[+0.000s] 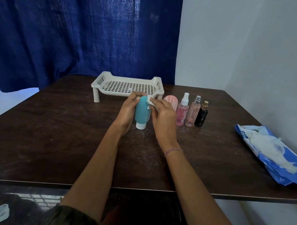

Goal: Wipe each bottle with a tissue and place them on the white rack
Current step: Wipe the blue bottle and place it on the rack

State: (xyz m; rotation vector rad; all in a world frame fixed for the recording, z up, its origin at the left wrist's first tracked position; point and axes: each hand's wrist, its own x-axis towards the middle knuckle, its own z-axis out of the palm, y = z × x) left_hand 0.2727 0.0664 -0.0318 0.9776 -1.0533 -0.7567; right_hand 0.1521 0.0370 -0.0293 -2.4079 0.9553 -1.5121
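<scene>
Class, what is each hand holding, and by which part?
Left hand grips the teal bottle around its upper body; right hand pinches a tissue against its top.

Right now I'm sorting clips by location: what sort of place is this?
Probably a room in a home: a dark wooden table stands beside a plain white wall, a blue curtain hangs behind it, and a white rack sits on it.

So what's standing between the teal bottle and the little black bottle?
In the head view, three stand there: a pink striped tube, a pink spray bottle and a peach spray bottle. The right hand also partly crosses that gap.
</scene>
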